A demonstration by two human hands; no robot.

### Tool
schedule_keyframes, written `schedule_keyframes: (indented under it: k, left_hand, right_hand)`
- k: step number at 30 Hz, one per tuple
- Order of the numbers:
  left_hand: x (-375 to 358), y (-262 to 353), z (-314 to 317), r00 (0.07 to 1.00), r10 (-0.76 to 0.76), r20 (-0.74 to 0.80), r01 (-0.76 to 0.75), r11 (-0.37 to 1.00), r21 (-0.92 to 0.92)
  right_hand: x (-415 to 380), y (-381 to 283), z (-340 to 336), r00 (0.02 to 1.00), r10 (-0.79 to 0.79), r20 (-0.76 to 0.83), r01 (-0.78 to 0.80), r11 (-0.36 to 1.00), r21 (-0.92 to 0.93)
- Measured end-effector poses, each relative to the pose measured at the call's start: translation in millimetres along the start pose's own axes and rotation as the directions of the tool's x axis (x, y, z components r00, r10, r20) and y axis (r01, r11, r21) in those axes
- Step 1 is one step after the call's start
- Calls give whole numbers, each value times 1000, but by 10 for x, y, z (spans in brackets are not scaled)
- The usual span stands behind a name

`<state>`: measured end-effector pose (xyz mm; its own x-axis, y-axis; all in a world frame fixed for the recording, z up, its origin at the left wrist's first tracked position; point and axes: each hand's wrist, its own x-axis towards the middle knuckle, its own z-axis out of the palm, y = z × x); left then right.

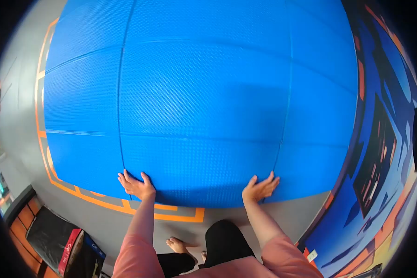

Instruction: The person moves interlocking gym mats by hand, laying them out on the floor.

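Observation:
Blue textured floor mats (180, 92) lie flat, with seams dividing them into several rectangular sections. Near their front edge, my left hand (138, 186) rests with fingers spread on the seam left of centre. My right hand (261, 187) lies close to the right-hand seam, its fingers apart and pointing up and right. Both palms sit at the mat's near border, and neither hand shows anything held in it. Parts of both thumbs and palms are hard to make out against the edge.
Grey floor (92, 222) with orange line markings (102, 202) borders the mats on the left and front. A wall with a blue, black and orange mural (375, 153) runs along the right. At lower left lies a black bag-like item (51, 231) with a red label.

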<state>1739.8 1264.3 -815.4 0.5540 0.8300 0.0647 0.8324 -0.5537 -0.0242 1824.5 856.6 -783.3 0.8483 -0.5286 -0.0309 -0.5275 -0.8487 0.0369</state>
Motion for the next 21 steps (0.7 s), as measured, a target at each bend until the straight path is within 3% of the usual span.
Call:
schedule_keyframes:
  k: [5, 8, 16, 18, 21]
  left_hand:
    - [70, 76, -112, 996, 0, 88, 4, 999, -43]
    - [42, 111, -245, 996, -36, 86, 43, 996, -80]
    - [95, 130, -113, 996, 66, 58, -60, 994, -96]
    - [81, 104, -119, 997, 67, 38, -64, 996, -67]
    - [51, 73, -87, 997, 63, 37, -61, 997, -44]
  right_hand:
    - [-31, 25, 139, 999, -53, -8, 53, 997, -50]
    - [-34, 82, 218, 1000, -7, -3, 7, 998, -58]
    - [-20, 39, 171, 999, 37, 6, -37, 999, -39]
    - [-5, 62, 134, 999, -42, -12, 42, 999, -28]
    - [17, 46, 110, 999, -30, -21, 30, 999, -17]
